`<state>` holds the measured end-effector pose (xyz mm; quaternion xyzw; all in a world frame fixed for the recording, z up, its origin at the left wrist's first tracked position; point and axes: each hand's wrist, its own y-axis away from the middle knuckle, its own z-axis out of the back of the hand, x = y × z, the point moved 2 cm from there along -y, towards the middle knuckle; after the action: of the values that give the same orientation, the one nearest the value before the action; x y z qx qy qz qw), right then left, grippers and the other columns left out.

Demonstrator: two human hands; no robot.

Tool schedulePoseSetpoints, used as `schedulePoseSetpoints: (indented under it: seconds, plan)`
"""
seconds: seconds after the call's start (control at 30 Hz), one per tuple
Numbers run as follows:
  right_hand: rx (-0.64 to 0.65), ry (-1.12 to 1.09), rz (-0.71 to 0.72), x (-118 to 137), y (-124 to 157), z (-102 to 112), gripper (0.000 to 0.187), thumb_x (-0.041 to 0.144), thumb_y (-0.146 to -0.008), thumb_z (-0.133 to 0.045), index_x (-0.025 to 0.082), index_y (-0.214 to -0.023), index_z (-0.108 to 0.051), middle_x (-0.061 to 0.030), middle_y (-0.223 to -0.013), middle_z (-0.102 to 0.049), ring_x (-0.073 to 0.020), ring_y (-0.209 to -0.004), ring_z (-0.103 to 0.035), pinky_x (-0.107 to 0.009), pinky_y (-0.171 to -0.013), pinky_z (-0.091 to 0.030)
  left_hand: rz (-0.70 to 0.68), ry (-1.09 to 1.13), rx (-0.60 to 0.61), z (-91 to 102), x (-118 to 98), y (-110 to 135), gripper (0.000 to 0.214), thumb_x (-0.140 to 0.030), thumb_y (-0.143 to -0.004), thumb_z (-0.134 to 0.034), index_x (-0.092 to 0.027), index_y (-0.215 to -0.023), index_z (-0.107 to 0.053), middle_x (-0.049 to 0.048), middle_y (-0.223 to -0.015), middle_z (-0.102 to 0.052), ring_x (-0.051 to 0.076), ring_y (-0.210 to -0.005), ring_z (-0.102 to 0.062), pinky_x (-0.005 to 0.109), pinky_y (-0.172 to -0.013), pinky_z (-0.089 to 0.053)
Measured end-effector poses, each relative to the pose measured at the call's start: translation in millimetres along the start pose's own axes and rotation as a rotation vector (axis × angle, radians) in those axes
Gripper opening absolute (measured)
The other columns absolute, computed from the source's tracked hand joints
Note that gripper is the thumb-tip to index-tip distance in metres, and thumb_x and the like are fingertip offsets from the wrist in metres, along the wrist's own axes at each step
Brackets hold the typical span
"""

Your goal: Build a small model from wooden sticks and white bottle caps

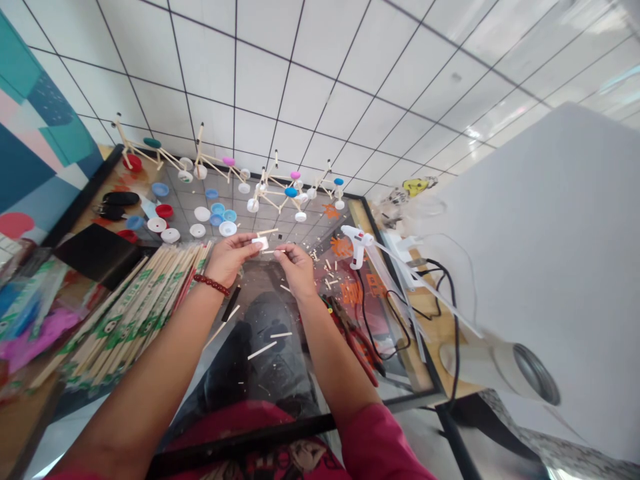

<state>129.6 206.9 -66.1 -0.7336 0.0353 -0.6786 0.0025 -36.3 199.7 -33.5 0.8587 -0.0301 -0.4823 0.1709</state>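
Note:
Over the middle of the glass table, my left hand [231,259] pinches a white bottle cap [260,244] between thumb and fingers. A short wooden stick [267,233] shows at the cap's far side; whether it is joined to the cap I cannot tell. Close by on the right, my right hand [297,268] pinches another short wooden stick [273,251], its left end near the cap. Beyond the hands stand several small bicycle models [280,195] made of sticks and caps. Cut stick pieces [262,350] lie on the glass below my hands.
A white glue gun [358,245] rests at the right, its cord looping over the edge. Red-handled pliers [356,333] lie by my right forearm. Packed chopsticks [130,313] are at the left. Loose blue caps [217,219], white caps [198,231] and red caps [164,211] sit behind them.

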Motion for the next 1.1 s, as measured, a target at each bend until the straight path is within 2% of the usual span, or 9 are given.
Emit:
schedulePoseSetpoints:
  seconds: [0.6,1.1]
  plan:
    - [-0.001,0.030,-0.006,-0.3,-0.9,0.4,0.024,0.041,-0.070,-0.078,0.021,-0.084,-0.074,0.0011,-0.076,-0.069,-0.0160,-0.072,-0.057,-0.029,-0.070,-0.045,-0.007,-0.003,-0.006,-0.4,0.9,-0.1,0.056,-0.028,-0.029,-0.104,-0.014,-0.077,-0.078,0.0015,-0.069,-0.075,0.013,-0.064,-0.067,0.026,-0.067,-0.053]
    - [-0.009,0.027,-0.011,0.7,-0.4,-0.4,0.022,0.039,-0.071,-0.077,0.022,-0.083,-0.073,0.0017,-0.076,-0.069,-0.0159,-0.073,-0.057,-0.029,-0.072,-0.047,-0.003,-0.002,-0.004,0.9,1.4,0.0,0.051,-0.024,-0.035,-0.103,-0.014,-0.078,-0.079,0.0019,-0.071,-0.075,0.014,-0.067,-0.066,0.028,-0.071,-0.053]
